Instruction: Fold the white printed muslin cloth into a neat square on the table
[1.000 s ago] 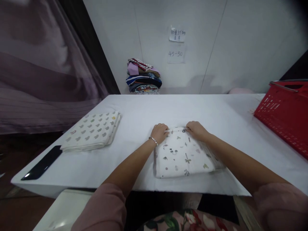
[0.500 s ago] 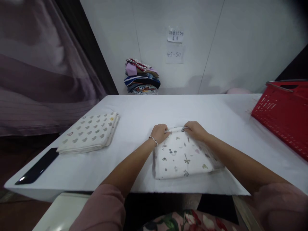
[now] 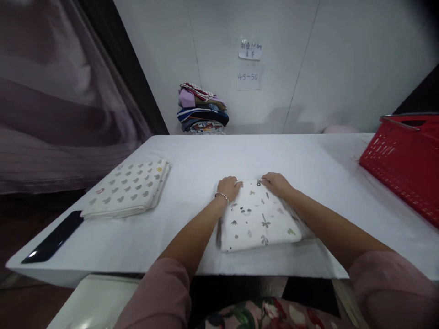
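A white folded cloth printed with small grey and green plants lies flat near the front of the table. My left hand is at its far left corner, thumb on the cloth and fingers curled at the edge. At the far right corner, my right hand pinches the edge between thumb and fingers. Parts of the fingertips are hidden. A second folded cloth, cream with grey motifs, rests to the left.
A dark glossy flat object lies at the white table's left front edge. To the right stands a red basket. Behind the table is a stack of folded fabrics, with paper notes on the wall.
The raised far edge of the plant-print cloth now lies flatter. Both hands have barely shifted, staying at its far corners.
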Motion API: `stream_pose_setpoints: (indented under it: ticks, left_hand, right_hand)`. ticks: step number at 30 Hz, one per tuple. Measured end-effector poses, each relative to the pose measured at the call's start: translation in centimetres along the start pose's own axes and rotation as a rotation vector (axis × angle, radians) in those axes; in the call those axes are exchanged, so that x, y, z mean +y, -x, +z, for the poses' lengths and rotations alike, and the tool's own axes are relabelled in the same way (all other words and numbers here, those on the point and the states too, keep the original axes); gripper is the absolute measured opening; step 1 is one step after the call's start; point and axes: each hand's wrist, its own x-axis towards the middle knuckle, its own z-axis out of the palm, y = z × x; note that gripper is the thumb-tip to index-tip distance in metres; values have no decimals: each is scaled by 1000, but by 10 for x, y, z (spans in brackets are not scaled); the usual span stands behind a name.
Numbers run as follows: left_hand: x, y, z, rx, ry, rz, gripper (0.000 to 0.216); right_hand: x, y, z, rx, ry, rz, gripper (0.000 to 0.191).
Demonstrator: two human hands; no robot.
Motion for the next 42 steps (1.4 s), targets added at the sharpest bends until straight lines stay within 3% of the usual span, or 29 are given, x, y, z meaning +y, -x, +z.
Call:
stream_pose_setpoints:
  ticks: [13,18,21,24,27,30,33,42]
  left_hand:
    - [3,1,0,37,-58,-13,27]
    - [22,14,-5,75,-137,205,31]
    - [29,23,5,-43,-120,303,52]
    - [28,25,15,-178,-94,216,68]
    - [26,22,21,-179,-87,195,70]
    - [25,20,22,-159,-86,209,69]
    - [26,20,22,-150,-86,212,68]
    - [26,22,20,-169,-80,200,69]
  right_hand:
    - [7,-2,5,-29,131,126,37]
    - [5,-3,7,-47,163,125,38]
    - [6,-3,7,-36,162,118,38]
    - [4,-4,4,-32,161,128,39]
    - [-8,-3,2,-5,149,148,39]
    - [-27,4,8,67,103,75,42]
    - [-38,13,18,18,71,-11,51]
    - [3,15,13,-99,103,100,64]
